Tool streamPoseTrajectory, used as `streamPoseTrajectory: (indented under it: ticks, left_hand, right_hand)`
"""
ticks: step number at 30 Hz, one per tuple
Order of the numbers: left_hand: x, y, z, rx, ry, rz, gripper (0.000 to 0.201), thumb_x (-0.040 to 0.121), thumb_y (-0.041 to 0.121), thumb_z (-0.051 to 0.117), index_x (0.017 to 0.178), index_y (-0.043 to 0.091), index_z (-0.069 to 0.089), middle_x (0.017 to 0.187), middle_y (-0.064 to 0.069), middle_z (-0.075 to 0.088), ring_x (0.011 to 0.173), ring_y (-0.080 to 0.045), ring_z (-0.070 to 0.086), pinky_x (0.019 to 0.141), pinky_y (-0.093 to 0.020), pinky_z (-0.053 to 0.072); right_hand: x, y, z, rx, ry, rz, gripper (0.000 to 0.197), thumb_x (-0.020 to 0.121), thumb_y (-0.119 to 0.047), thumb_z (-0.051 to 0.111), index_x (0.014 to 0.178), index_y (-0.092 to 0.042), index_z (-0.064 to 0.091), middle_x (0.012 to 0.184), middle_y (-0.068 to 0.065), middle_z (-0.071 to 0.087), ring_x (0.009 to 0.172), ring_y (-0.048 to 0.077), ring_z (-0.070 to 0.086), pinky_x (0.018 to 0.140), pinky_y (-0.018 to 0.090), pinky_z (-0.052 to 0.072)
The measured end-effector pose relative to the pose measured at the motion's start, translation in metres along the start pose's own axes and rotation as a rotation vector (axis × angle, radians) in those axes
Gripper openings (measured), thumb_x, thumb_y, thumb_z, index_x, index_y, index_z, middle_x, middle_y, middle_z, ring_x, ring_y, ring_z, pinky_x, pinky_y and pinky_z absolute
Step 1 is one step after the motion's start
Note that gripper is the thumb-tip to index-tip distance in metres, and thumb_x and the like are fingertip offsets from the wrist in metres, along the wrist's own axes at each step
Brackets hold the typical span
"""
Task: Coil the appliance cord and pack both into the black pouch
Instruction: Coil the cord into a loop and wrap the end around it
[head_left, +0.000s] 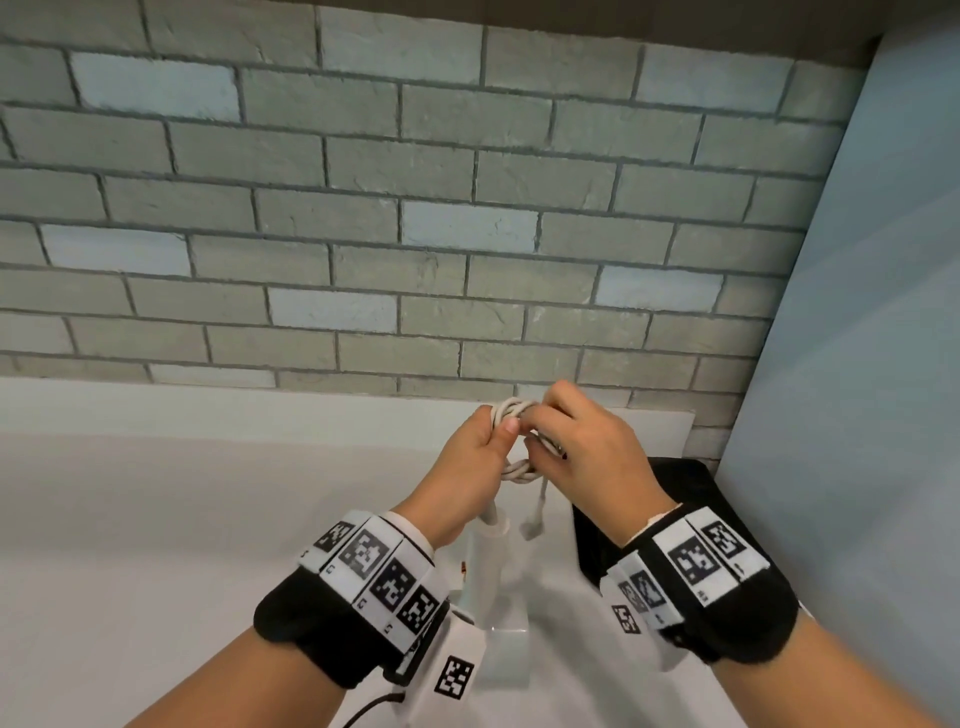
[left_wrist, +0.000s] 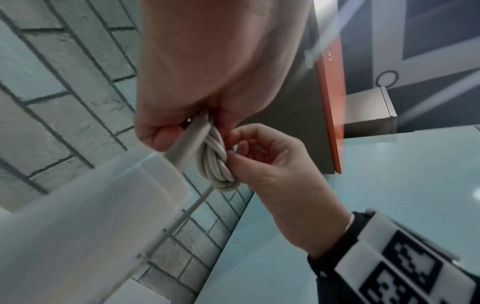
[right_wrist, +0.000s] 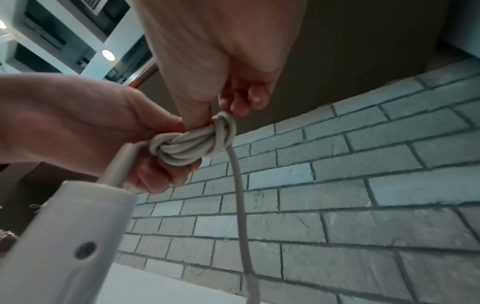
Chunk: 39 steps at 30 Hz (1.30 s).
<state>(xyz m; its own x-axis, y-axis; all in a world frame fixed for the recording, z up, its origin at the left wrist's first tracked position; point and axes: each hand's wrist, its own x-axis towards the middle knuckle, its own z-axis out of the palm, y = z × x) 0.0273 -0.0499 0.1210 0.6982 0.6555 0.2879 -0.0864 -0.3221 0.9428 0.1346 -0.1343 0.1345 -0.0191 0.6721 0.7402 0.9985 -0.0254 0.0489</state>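
Note:
Both hands are raised above the white counter (head_left: 156, 519) and hold a coiled white cord (head_left: 511, 411) (left_wrist: 217, 162) (right_wrist: 187, 148). My left hand (head_left: 480, 447) (left_wrist: 197, 92) grips the coil, thumb on top. My right hand (head_left: 576, 441) (right_wrist: 228, 82) pinches a turn of cord wrapped round the bundle. The white appliance (head_left: 488, 561) (right_wrist: 64, 236) hangs from the cord below my left hand. A loose cord end with its plug (head_left: 532, 527) dangles beside it. The black pouch (head_left: 670, 499) lies on the counter at the right, partly hidden by my right wrist.
A grey brick wall (head_left: 415, 208) stands right behind the counter. A pale blue panel (head_left: 857, 364) closes off the right side. Both wrists wear black bands with black-and-white markers.

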Motion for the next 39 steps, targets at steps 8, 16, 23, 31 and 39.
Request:
streamPoseTrajectory:
  ticks: [8,16,23,31,39]
  left_hand:
    - [0.001,-0.013,0.002,0.061,0.055,0.044,0.027,0.097,0.028,0.034,0.088,0.007,0.048,0.084,-0.008,0.048,0.073,-0.015,0.047,0.069,-0.035,0.048]
    - [0.000,-0.019,-0.004,0.117,0.064,0.160,0.022,0.097,0.024,0.037,0.088,0.007,0.048,0.087,-0.004,0.049,0.075,-0.012,0.047,0.066,-0.017,0.043]
    - [-0.011,-0.011,-0.017,0.284,-0.004,0.418,0.016,0.096,0.021,0.035,0.090,0.007,0.040,0.088,-0.001,0.044,0.078,-0.002,0.044,0.071,-0.012,0.041]
    - [-0.003,-0.016,-0.015,0.428,0.095,0.426,0.020,0.096,0.023,0.035,0.097,0.005,0.042,0.096,-0.004,0.041,0.083,-0.016,0.046,0.071,-0.014,0.037]
    - [-0.001,-0.015,-0.012,0.512,0.108,0.468,0.013,0.096,0.025,0.033,0.090,0.015,0.036,0.091,0.002,0.034,0.073,-0.008,0.041,0.069,-0.010,0.036]
  right_hand:
    - [0.005,-0.030,0.004,-0.225,-0.105,0.115,0.035,0.043,-0.013,0.086,0.058,-0.012,0.055,0.057,0.002,0.051,0.033,0.013,0.042,0.034,0.016,0.014]
    - [0.006,-0.029,0.007,-0.028,-0.294,0.248,0.012,0.091,-0.014,0.049,0.097,-0.008,0.059,0.088,0.000,0.040,0.066,0.021,0.048,0.052,0.024,0.033]
    - [0.010,-0.007,-0.019,0.703,-0.448,0.381,0.021,0.082,-0.021,0.061,0.071,-0.004,0.054,0.071,0.001,0.050,0.069,0.014,0.048,0.069,0.031,0.038]
    - [0.005,0.004,-0.027,0.517,-0.237,0.343,0.011,0.079,-0.012,0.067,0.074,-0.011,0.058,0.068,-0.009,0.053,0.060,0.000,0.048,0.058,0.013,0.036]
    - [0.014,-0.006,-0.028,0.930,-0.153,0.615,0.014,0.092,-0.012,0.049,0.083,-0.004,0.056,0.058,-0.002,0.048,0.047,0.007,0.040,0.049,0.021,0.036]
